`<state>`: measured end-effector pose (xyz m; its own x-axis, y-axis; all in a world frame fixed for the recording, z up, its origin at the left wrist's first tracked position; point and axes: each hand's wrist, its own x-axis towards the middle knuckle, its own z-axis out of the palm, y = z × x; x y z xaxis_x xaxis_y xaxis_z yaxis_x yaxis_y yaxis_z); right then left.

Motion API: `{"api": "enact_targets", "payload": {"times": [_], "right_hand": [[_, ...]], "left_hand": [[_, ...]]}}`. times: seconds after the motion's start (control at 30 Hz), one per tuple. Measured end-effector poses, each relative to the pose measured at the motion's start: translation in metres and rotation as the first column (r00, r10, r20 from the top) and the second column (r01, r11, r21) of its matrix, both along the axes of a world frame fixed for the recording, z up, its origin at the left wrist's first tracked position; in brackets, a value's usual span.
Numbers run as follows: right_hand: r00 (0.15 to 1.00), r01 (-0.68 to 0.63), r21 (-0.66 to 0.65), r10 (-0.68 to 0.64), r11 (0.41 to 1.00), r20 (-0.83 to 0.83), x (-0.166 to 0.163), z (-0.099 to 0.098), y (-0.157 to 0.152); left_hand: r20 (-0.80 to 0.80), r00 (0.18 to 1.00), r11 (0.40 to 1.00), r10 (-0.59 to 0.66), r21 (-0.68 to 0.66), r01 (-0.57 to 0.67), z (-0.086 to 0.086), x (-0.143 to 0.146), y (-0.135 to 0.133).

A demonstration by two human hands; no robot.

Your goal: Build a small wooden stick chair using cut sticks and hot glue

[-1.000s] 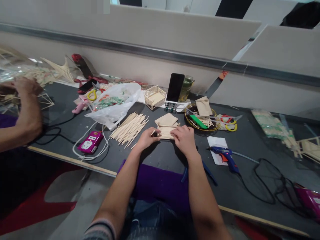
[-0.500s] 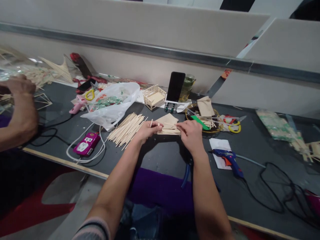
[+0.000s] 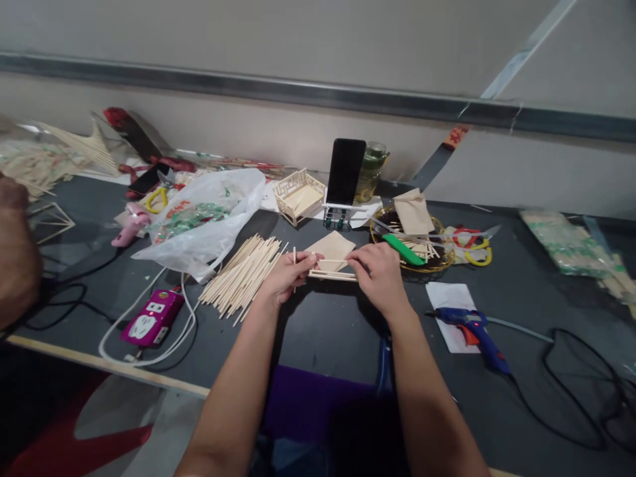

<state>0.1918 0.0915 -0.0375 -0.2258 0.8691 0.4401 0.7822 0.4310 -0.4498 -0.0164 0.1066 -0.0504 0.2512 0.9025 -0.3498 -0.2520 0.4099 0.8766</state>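
Note:
My left hand pinches the left end of a small frame of thin wooden sticks. A short wooden stick also stands upright between its fingers. At the other end, the fingers of my right hand are closed on the frame; its fingertips partly cover that end. Just behind the frame lies a tan square sheet on the table. Left of my left hand is a loose pile of wooden sticks.
A blue glue gun rests on white paper at right. Behind are a phone on a stand, a small stick-built model and a basket with a green-handled tool. At left are a plastic bag, a purple power socket and another person's arm.
My hands have tilted the stick frame, and its long sticks now show apart from the tan sheet. The head view has shifted. The other person's arm shows less at the left edge.

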Motion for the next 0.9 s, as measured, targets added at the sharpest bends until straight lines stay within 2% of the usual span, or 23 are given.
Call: {"api": "enact_targets", "payload": {"times": [0.17,0.43,0.63,0.77,0.83,0.9], "right_hand": [[0.999,0.052,0.066,-0.053,0.996,0.007,-0.008,-0.005,0.001],[0.998,0.066,0.072,-0.064,0.995,-0.022,-0.013,-0.009,-0.002],[0.995,0.074,0.022,-0.073,0.997,-0.062,-0.015,-0.010,-0.001],[0.954,0.065,-0.020,-0.068,0.998,-0.291,0.002,-0.010,0.002],[0.869,0.106,-0.098,-0.140,0.990,-0.475,0.014,-0.009,0.003],[0.756,0.110,-0.247,-0.243,0.963,-0.608,0.025,-0.008,0.003]], "left_hand": [[-0.003,1.000,1.000,-0.003,-0.008,0.003,0.000,0.001,0.001],[-0.048,0.999,1.000,0.022,-0.016,-0.023,0.004,0.004,0.001],[-0.107,0.988,0.994,0.109,-0.001,-0.110,0.006,0.011,0.001],[-0.109,0.986,0.992,0.130,0.005,-0.130,0.005,0.013,0.001],[-0.106,0.985,0.991,0.133,0.001,-0.134,0.004,0.013,0.001],[-0.106,0.986,0.991,0.132,-0.002,-0.133,0.004,0.013,0.002]]}}
